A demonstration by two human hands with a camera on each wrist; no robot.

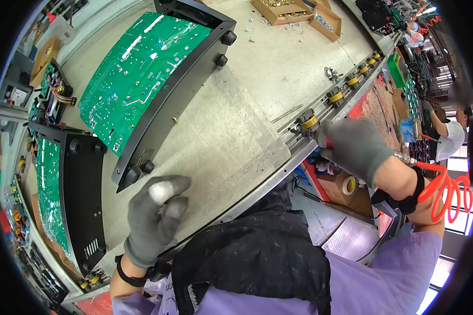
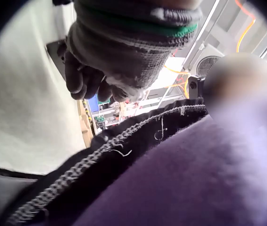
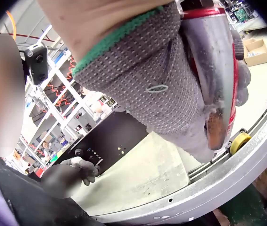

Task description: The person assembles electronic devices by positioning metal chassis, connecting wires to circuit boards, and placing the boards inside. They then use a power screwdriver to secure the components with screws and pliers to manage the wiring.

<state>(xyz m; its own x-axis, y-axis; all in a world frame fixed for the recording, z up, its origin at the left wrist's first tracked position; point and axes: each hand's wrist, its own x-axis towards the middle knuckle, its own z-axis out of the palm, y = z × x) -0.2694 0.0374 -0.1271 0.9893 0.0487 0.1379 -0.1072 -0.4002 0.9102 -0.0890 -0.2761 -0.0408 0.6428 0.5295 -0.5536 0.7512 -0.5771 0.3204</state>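
Green board (image 1: 136,73) lies inside the black case (image 1: 180,86), so that part looks done. Screwing it down may be what is left, but the screws are too small to see from here. The power tool (image 3: 213,70) is not over the case. It is far to the right of the case, at the edge of the desk (image 1: 278,58).

The right hand (image 1: 355,149) is wrapped tight round the power tool, and an orange hose (image 1: 446,191) curls away behind the wrist. The left hand (image 1: 155,218) is just below the case's near corner, fingers bent. One finger has a white tip, and I cannot tell if it pinches something small. The hands are well apart.

Right of the case lies a flat metal sheet (image 1: 231,142). Past it runs a rail with yellow wheels (image 1: 332,98). Boxes of small parts (image 1: 294,13) sit beyond the case's far end. A second case (image 1: 81,194) with its own green board stands to the left. Only the flat sheet lies between the tool and the case, so the way looks open.
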